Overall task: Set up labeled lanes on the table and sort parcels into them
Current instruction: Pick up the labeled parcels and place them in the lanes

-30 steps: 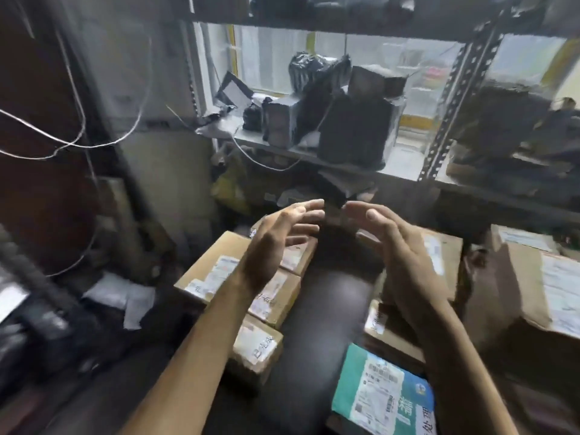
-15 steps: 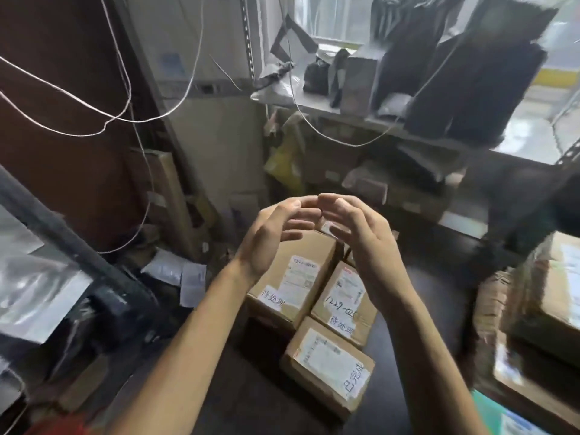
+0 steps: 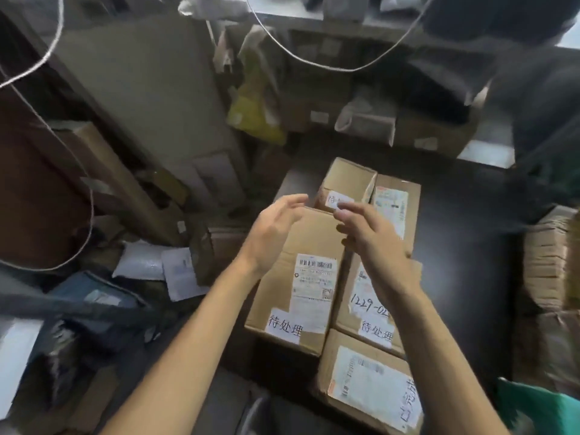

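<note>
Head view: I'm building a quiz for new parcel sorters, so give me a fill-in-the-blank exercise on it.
The label on the box beneath the left hand has a ____ printed along its top.
The bag behind that box is ____.
The parcel in the bottom right corner is ____.
Missing words: barcode; yellow; green.

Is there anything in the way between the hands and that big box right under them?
Nothing visible. The left hand and right hand are open over the big box, with nothing lying between. Other boxes sit beside it, not on top.
</note>
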Available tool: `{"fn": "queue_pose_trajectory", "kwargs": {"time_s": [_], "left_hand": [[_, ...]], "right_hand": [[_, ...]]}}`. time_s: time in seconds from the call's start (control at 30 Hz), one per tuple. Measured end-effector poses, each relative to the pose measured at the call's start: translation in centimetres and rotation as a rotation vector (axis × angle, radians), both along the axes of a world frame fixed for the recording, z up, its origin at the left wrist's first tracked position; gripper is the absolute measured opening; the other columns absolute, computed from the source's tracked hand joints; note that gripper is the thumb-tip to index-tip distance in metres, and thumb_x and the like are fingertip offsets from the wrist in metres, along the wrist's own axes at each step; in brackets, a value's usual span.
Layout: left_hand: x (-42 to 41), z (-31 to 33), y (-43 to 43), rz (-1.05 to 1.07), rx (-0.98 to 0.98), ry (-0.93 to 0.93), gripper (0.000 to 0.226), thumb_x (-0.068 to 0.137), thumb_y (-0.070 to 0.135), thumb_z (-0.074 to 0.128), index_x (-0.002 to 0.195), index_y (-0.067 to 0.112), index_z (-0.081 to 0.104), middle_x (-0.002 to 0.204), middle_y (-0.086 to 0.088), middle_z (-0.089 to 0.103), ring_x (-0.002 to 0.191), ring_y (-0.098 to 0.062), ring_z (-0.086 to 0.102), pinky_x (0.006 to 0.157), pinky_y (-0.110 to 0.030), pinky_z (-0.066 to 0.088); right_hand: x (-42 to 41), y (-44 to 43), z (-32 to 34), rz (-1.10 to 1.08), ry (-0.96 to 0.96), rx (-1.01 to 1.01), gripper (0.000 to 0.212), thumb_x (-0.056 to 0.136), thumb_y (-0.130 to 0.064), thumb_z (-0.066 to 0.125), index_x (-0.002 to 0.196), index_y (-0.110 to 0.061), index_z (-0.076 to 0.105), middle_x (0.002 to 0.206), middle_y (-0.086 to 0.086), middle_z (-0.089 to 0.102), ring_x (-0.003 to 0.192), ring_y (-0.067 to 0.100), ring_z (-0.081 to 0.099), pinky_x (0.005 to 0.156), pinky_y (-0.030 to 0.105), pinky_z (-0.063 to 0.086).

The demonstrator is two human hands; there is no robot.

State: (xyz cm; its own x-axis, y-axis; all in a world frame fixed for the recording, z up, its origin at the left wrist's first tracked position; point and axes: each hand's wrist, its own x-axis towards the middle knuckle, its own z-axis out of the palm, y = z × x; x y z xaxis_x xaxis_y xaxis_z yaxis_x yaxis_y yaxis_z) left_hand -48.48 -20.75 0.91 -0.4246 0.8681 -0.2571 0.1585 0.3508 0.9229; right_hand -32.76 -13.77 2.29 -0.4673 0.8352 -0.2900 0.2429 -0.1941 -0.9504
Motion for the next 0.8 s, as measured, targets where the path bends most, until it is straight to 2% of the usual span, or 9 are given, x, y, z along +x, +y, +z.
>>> {"fn": "queue_pose_trajectory", "kwargs": {"time_s": [0.1, 0.17, 0.23, 0.3, 0.43, 0.53, 0.63, 0.73, 0.8], "left_hand": [[-2.7, -5.9, 0.9, -0.012, -0.196, 0.153, 0.068, 0.094, 0.044, 0.062, 0.154, 0.027, 0.035, 0.158, 0.000, 0.036, 0.144, -0.019, 0.034, 0.119, -0.046, 0.031], [-3.2, -9.1, 0.7, -0.027, -0.258, -0.054, 0.071, 0.094, 0.037, 0.068, 0.153, 0.019, 0.034, 0.156, -0.007, 0.041, 0.136, -0.020, 0.048, 0.110, -0.038, 0.044], [-3.2, -11.2, 0.2, -0.012, -0.201, -0.337, 0.062, 0.086, 0.035, 0.070, 0.138, 0.009, 0.050, 0.134, -0.010, 0.063, 0.108, -0.014, 0.066, 0.083, -0.024, 0.056], [-3.6, -12.6, -0.4, -0.024, -0.161, -0.510, 0.064, 0.080, 0.036, 0.067, 0.134, 0.005, 0.054, 0.126, -0.014, 0.067, 0.105, -0.021, 0.068, 0.081, -0.026, 0.057], [-3.7, -13.6, -1.0, -0.064, -0.115, -0.780, 0.083, 0.081, 0.044, 0.066, 0.148, 0.001, 0.041, 0.143, -0.031, 0.051, 0.123, -0.043, 0.057, 0.098, -0.047, 0.052], [-3.8, -12.0, -0.3, -0.130, -0.066, -0.787, 0.082, 0.083, 0.043, 0.062, 0.151, 0.005, 0.038, 0.145, -0.029, 0.050, 0.125, -0.043, 0.056, 0.093, -0.042, 0.055], [-4.6, -9.2, 0.4, -0.248, -0.019, -0.741, 0.078, 0.086, 0.040, 0.058, 0.154, 0.010, 0.033, 0.146, -0.024, 0.051, 0.129, -0.040, 0.055, 0.098, -0.045, 0.052], [-5.0, -5.3, 0.6, -0.283, 0.033, -0.666, 0.076, 0.086, 0.035, 0.059, 0.154, 0.014, 0.033, 0.145, -0.021, 0.054, 0.130, -0.039, 0.056, 0.105, -0.050, 0.048], [-4.8, -2.4, 0.4, -0.302, 0.063, -0.664, 0.072, 0.089, 0.034, 0.055, 0.154, 0.009, 0.035, 0.141, -0.020, 0.058, 0.122, -0.034, 0.063, 0.095, -0.042, 0.055]], "right_hand": [[-0.6, -1.5, -4.1, -0.125, -0.133, -0.140, 0.045, 0.098, -0.026, 0.062, 0.140, -0.022, 0.046, 0.131, -0.008, 0.054, 0.110, 0.005, 0.057, 0.091, 0.022, 0.046], [-1.3, -2.9, -6.9, -0.150, -0.174, -0.207, 0.042, 0.097, -0.022, 0.063, 0.137, -0.019, 0.050, 0.122, -0.010, 0.060, 0.100, -0.002, 0.059, 0.080, 0.013, 0.045], [-1.9, -4.4, -9.0, -0.183, -0.194, -0.170, 0.029, 0.096, -0.011, 0.061, 0.122, -0.021, 0.056, 0.107, -0.014, 0.066, 0.090, -0.006, 0.061, 0.071, 0.005, 0.046], [-2.5, -5.6, -10.1, -0.249, -0.165, -0.175, 0.032, 0.095, -0.007, 0.060, 0.124, -0.021, 0.058, 0.109, -0.012, 0.070, 0.098, 0.002, 0.066, 0.082, 0.011, 0.051], [-2.9, -6.3, -10.2, -0.326, -0.055, -0.246, 0.041, 0.096, -0.010, 0.062, 0.134, -0.024, 0.056, 0.119, -0.008, 0.072, 0.109, 0.006, 0.068, 0.098, 0.032, 0.054], [-2.9, -7.2, -9.4, -0.380, 0.011, -0.262, 0.045, 0.093, -0.005, 0.064, 0.134, -0.023, 0.056, 0.120, -0.005, 0.073, 0.112, 0.011, 0.069, 0.099, 0.033, 0.055], [-2.8, -8.3, -8.4, -0.409, 0.131, -0.290, 0.050, 0.092, -0.005, 0.063, 0.137, -0.025, 0.055, 0.123, -0.006, 0.073, 0.117, 0.013, 0.067, 0.100, 0.036, 0.053], [-2.3, -8.6, -6.3, -0.352, 0.214, -0.265, 0.053, 0.090, -0.018, 0.065, 0.139, -0.034, 0.053, 0.127, -0.010, 0.070, 0.121, 0.011, 0.064, 0.101, 0.035, 0.050], [-1.3, -8.8, -4.7, -0.334, 0.286, -0.267, 0.042, 0.093, -0.025, 0.060, 0.134, -0.034, 0.057, 0.127, -0.006, 0.071, 0.119, 0.014, 0.066, 0.099, 0.039, 0.053]]}}
